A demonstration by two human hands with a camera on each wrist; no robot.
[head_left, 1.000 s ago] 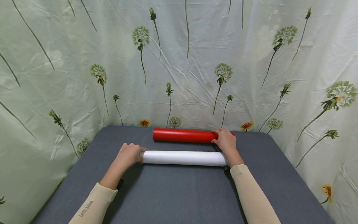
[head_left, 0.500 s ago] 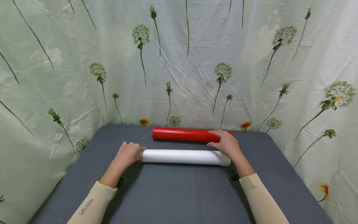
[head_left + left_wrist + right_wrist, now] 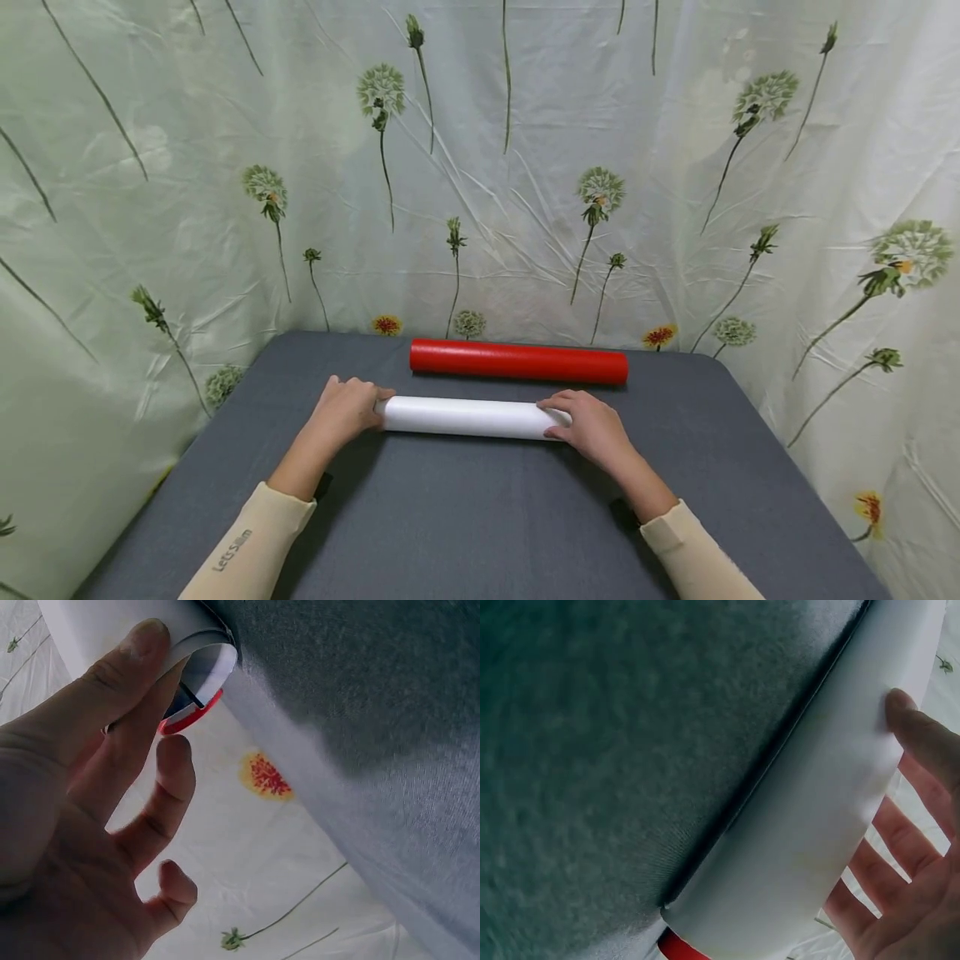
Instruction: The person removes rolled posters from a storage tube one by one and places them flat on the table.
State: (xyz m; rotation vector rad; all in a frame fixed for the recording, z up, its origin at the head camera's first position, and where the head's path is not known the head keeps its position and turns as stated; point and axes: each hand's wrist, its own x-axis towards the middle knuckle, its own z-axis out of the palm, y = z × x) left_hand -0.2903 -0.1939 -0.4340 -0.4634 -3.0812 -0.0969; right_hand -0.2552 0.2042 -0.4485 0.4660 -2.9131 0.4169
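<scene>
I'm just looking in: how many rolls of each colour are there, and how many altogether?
White roll: 1, with the left hand and right hand on it
Red roll: 1, lying beyond the white one
Total: 2 rolls

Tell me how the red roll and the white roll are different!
The red roll is bright red, but the white roll is plain white. The left hand and right hand hold the white roll, while no hand touches the red roll. The red roll lies farther back, near the flowered curtain; the white roll is in front of it. Both are long and tube-shaped, stretching left to right.
</scene>
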